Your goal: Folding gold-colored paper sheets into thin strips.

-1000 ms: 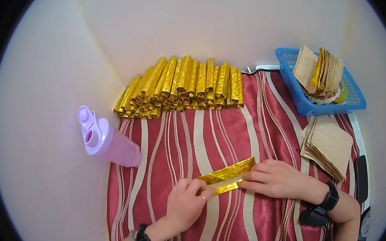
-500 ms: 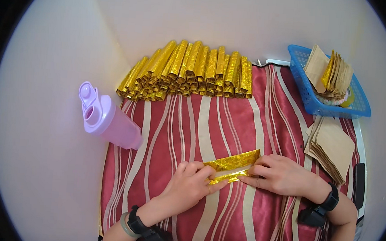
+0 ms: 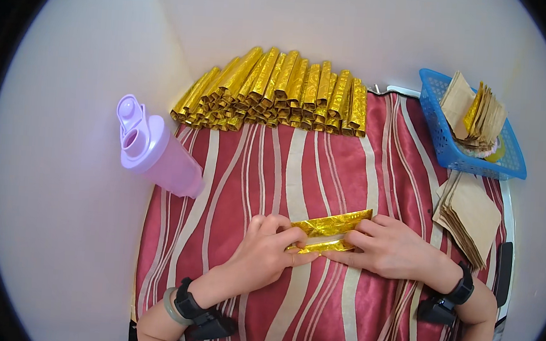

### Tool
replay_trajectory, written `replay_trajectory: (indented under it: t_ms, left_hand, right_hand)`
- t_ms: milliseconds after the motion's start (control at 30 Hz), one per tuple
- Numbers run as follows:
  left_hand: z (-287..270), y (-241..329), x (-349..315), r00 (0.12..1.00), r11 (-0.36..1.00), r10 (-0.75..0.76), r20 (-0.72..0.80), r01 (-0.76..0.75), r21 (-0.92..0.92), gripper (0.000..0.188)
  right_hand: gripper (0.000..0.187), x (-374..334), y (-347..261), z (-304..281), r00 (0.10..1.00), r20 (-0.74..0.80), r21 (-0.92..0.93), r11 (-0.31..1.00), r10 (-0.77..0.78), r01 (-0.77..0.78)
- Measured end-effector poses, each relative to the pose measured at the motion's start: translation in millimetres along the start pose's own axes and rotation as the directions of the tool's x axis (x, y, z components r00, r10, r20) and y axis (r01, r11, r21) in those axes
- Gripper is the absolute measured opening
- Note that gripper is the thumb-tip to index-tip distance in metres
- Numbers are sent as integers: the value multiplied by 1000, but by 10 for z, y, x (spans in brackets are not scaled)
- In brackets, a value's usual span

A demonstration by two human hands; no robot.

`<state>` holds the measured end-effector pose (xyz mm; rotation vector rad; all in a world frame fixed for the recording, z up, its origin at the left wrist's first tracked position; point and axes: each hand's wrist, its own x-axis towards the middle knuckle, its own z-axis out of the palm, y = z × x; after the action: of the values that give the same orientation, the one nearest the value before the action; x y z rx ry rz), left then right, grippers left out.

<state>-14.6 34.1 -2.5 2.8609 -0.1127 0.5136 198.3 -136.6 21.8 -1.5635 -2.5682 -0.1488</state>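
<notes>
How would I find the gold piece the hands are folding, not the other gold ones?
Start at the red striped cloth covering the table. A long row of folded gold pieces lies along its far edge, but look near the front, where the left hand and right hand meet. The gold paper strip pinched between them is the only gold one lying alone.

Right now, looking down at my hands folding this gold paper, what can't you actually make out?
- Head view: the near ends of the gold foil strip lie under the left hand and right hand.
- The lower layers of the gold folded pile are covered by the upper pieces.
- The blue basket hides the bottom of its paper stack.
- The brown paper stack nears the bent rim, so its sheets blur together.
</notes>
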Motion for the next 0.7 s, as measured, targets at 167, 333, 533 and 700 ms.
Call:
replay_trajectory:
  t_ms: [167, 333, 533, 700]
  left_hand:
    - [15, -71, -39, 998, 995, -58, -35, 55, -82, 34]
    - [-4, -63, 7, 997, 993, -69, -26, 66, -96, 36]
    - [17, -117, -18, 993, 972, -115, -21, 108, -207, 33]
    - [4, -97, 22, 992, 964, -130, -4, 125, -235, 32]
  right_hand:
    - [37, 43, 1, -16, 1000, 0, -22, 1000, -6, 6]
    - [35, 112, -45, 28, 999, -28, -34, 999, -18, 17]
    - [36, 256, -70, 49, 1000, -19, 22, 1000, -16, 16]
    - [41, 320, -121, 65, 1000, 3, 46, 999, -5, 5]
